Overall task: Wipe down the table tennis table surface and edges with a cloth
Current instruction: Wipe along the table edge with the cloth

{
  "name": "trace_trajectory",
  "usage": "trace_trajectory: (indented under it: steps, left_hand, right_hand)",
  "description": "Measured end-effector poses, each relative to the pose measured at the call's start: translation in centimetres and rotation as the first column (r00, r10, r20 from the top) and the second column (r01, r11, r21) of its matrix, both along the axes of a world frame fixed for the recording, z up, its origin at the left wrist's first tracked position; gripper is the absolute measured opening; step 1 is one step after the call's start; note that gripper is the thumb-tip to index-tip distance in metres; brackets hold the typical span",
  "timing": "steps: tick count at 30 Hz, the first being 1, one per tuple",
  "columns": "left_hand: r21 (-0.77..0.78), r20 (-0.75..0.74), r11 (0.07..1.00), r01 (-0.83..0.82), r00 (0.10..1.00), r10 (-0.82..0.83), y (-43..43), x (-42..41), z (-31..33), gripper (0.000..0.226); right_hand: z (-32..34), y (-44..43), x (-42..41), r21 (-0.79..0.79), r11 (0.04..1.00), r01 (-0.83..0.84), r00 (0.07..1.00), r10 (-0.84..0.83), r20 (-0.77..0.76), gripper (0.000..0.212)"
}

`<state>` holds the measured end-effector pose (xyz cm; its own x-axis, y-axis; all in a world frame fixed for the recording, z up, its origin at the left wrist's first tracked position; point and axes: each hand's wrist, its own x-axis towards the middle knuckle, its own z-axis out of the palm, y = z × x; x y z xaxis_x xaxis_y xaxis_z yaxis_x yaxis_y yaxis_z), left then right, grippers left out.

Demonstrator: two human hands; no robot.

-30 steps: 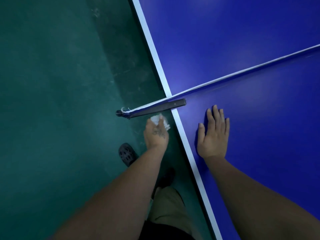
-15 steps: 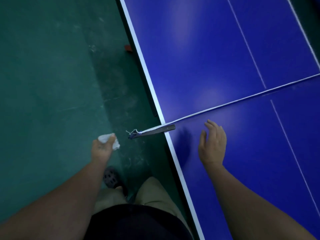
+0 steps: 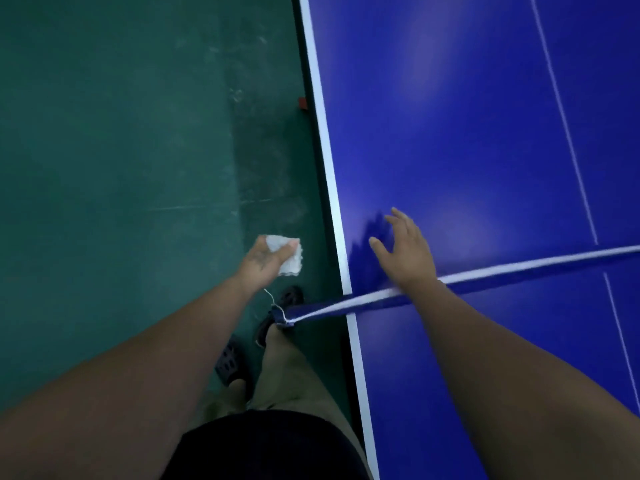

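Left hand [image 3: 265,259] grips the cloth [image 3: 287,252] beside the table [image 3: 450,133]; right hand [image 3: 407,252] spread above it.

no readable text, labels, brands or numbers anywhere, blue surface [image 3: 450,133] bears only plain white lines, cloth [image 3: 287,254] left of it unmarked
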<state>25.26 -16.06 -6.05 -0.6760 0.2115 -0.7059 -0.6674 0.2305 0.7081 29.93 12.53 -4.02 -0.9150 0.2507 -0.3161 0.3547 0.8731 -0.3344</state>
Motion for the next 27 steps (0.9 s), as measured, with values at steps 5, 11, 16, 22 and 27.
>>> trace_trajectory:
  steps: [5,11,16,22,27]
  left_hand:
    - [0.024,0.007,0.982,0.186,0.982,-0.187,4.3,-1.6,-2.5,0.020]
    - [0.121,0.128,0.970,0.209,0.966,-0.224,8.3,0.2,-6.1,0.034]
    - [0.107,0.222,0.978,0.180,0.954,-0.200,10.0,1.1,-7.1,0.082]
    - [0.042,0.173,0.984,0.173,0.969,-0.178,12.5,1.6,-7.3,0.105]
    - [0.044,0.174,0.999,0.002,0.985,-0.010,14.1,-0.1,-7.4,0.095]
  right_hand:
    - [-5.0,2.4,-4.4,0.057,0.995,-0.084,0.996,0.083,0.019,0.067]
    - [-8.7,1.7,-3.9,0.210,0.976,-0.064,0.993,0.083,-0.084,0.065]
    - [-9.9,2.1,-3.8,0.220,0.975,-0.031,0.973,0.080,-0.217,0.063]
    - [-10.3,2.2,-3.8,0.211,0.977,-0.013,0.971,0.063,-0.232,0.063]
    - [-10.4,2.3,-3.8,0.204,0.979,-0.008,0.971,0.056,-0.234,0.063]
